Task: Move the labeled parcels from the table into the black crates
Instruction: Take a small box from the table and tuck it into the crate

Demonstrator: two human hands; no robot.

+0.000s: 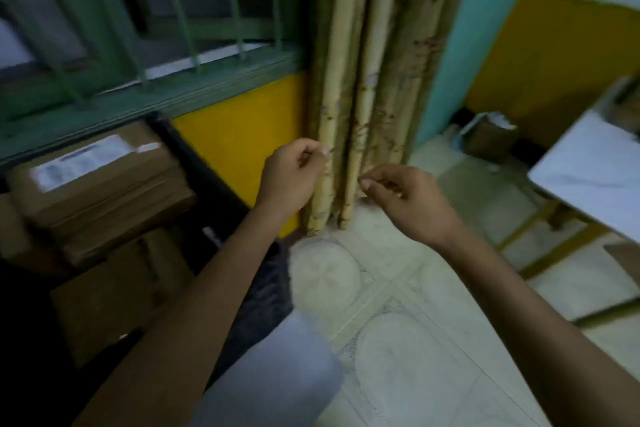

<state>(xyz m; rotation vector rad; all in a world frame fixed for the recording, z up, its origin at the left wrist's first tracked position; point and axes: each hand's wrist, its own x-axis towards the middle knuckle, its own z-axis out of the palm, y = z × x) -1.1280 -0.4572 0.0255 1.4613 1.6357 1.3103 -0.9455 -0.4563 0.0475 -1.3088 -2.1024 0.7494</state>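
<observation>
Labelled parcel (100, 180) lies label-up, long axis left-right

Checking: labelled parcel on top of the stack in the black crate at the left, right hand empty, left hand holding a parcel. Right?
No. The left hand holds no parcel; it is loosely curled on nothing. The rest stands: the labelled parcel tops the stack in the black crate at the left, and the right hand is empty. The head view shows it.
</observation>
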